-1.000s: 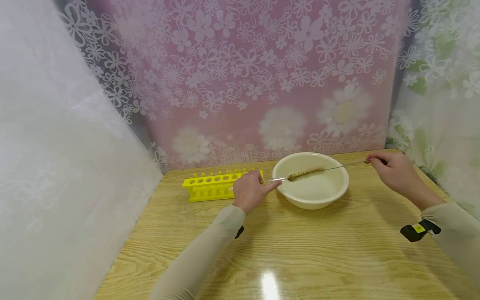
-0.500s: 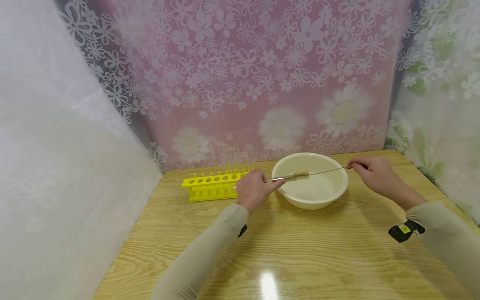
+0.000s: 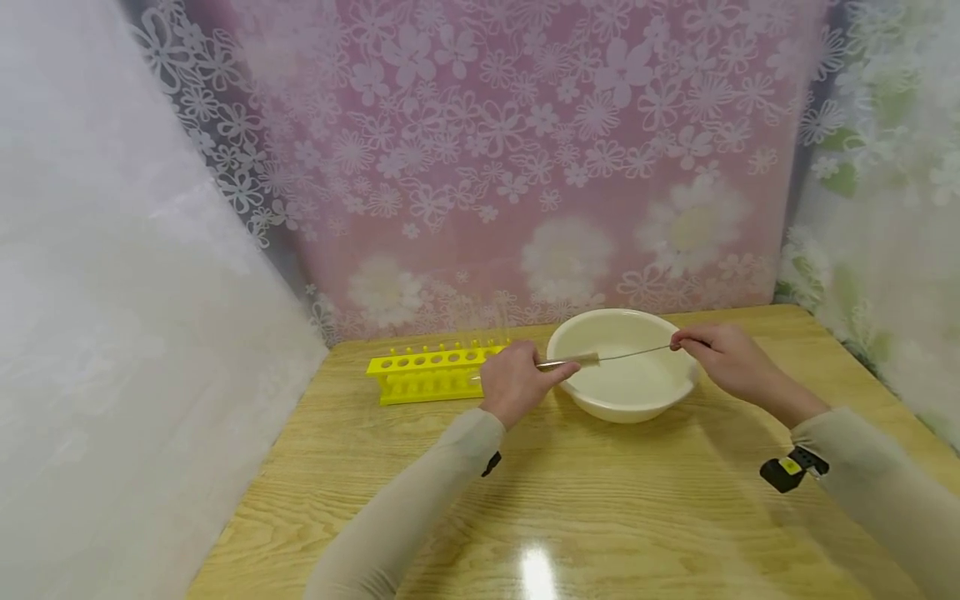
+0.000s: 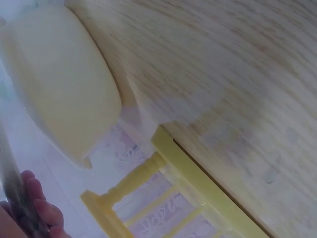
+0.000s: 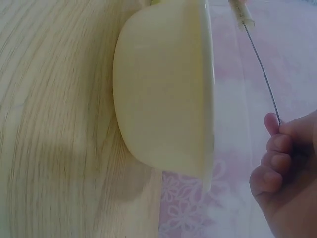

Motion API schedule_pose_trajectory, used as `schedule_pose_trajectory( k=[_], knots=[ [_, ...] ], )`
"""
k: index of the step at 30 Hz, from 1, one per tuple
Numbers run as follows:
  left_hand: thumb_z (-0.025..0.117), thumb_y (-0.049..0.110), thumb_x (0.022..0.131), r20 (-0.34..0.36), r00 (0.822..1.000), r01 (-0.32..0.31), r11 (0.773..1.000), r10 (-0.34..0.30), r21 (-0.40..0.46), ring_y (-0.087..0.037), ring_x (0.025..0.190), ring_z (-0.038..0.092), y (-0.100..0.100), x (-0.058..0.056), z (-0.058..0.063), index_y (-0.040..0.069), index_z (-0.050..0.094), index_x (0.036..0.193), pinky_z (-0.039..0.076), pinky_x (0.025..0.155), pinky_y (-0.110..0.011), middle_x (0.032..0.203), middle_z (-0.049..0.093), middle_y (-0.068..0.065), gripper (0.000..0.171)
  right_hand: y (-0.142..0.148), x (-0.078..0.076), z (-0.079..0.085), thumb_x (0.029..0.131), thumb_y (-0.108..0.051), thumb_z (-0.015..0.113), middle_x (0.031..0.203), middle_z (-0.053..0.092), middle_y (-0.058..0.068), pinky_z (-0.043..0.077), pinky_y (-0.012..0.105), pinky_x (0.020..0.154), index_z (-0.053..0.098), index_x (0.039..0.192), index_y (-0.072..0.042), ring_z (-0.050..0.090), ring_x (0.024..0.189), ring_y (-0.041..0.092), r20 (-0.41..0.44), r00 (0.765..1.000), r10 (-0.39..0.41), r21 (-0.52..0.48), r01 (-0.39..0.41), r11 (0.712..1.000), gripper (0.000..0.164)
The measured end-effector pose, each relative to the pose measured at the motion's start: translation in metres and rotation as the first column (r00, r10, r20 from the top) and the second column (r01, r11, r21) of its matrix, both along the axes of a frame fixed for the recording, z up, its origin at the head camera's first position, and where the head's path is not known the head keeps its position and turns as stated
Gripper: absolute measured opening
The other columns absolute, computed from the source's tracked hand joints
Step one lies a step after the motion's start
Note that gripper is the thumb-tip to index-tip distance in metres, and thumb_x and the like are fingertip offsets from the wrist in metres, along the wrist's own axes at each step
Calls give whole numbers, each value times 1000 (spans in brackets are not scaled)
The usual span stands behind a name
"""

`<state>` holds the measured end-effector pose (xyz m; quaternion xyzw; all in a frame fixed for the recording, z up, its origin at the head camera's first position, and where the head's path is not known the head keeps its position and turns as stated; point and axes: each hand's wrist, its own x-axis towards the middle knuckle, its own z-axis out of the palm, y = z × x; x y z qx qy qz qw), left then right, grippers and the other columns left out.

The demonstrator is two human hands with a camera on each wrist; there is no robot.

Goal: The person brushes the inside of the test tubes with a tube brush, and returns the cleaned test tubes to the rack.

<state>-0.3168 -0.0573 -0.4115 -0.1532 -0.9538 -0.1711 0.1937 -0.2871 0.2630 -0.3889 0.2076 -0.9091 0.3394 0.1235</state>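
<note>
My left hand (image 3: 517,383) grips a clear glass test tube (image 3: 588,359), held sideways with its mouth over the cream basin (image 3: 630,412). Inside the tube sit the bristles of a test tube brush, whose thin twisted wire (image 5: 262,68) comes out of the mouth toward the right. My right hand (image 3: 723,358) pinches that wire between thumb and forefinger, above the basin's right rim. In the left wrist view, fingers (image 4: 47,213) curl round the tube, with dark bristles showing through the glass. The rear part of the tube is hidden by the left hand.
A yellow test tube rack (image 3: 427,362) stands left of the basin, partly behind the left hand, with several clear tubes upright at its right end. Both stand near the back of the wooden table (image 3: 600,500). Patterned curtains (image 3: 525,167) enclose the back and sides.
The right hand has moved left, pushing the brush, so its bristles, earlier outside over the basin, are now inside the tube. The left hand keeps its grip and has shifted slightly right.
</note>
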Motion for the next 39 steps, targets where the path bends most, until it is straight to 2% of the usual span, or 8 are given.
schedule_pose_trajectory(
  k=[5,9,17,24,30,33,36,39],
  knots=[
    [55,87,77,24,999,30,999,-30,21,-9,43,45,12,5,2,24,56,63,28,39,-27,53,49,9,64,-16,0,-3,107,-10,48,110,73,16,53,29,80,69,118,4,67,107,38,-1,999,51,-2,-51,999,27],
    [56,87,76,29,1000,10,1000,-10,14,-9,43,45,21,6,0,23,54,64,30,40,-28,55,49,9,66,-29,0,-4,106,-8,49,108,73,14,53,35,78,70,115,2,68,102,35,-7,998,66,-14,-66,998,25],
    [47,91,77,18,1000,3,999,-2,-39,-10,40,34,31,8,-5,20,48,60,22,38,-25,53,37,7,73,-43,3,-10,106,-8,50,108,73,11,53,37,82,71,114,1,68,103,31,-12,994,112,-24,-113,993,24],
    [48,90,78,12,1000,7,1000,-7,-1,-9,45,44,31,12,-2,22,52,68,32,40,-28,60,48,8,69,-37,7,-8,105,-20,55,90,68,8,42,27,60,71,113,-7,53,69,14,-31,998,54,-83,-56,995,22],
    [52,89,77,-26,999,25,1000,-25,13,-9,45,44,28,14,-1,22,51,67,31,40,-28,60,48,8,67,-33,8,-13,104,-20,58,88,67,5,41,28,55,72,98,-12,48,62,11,-33,997,73,-110,-76,991,17],
    [55,88,76,-60,998,29,999,-28,20,-8,46,43,27,14,-2,22,51,66,31,40,-28,61,47,8,66,-34,9,-10,105,-21,57,83,64,8,39,29,53,71,96,-9,45,58,14,41,996,85,-152,-77,985,21],
    [56,87,76,-88,996,33,999,-32,17,-8,46,42,26,14,-3,23,50,65,32,40,-28,60,47,9,66,-36,9,-4,106,-25,54,73,54,6,39,32,53,66,95,-2,40,55,14,226,967,115,-255,-55,965,28],
    [55,88,76,-107,994,35,999,-35,3,-7,45,41,25,14,-4,23,49,64,32,40,-28,58,46,9,67,-39,8,1,108,-23,49,66,42,1,33,35,51,58,86,-1,35,52,13,452,867,210,-428,4,904,32]
  ],
)
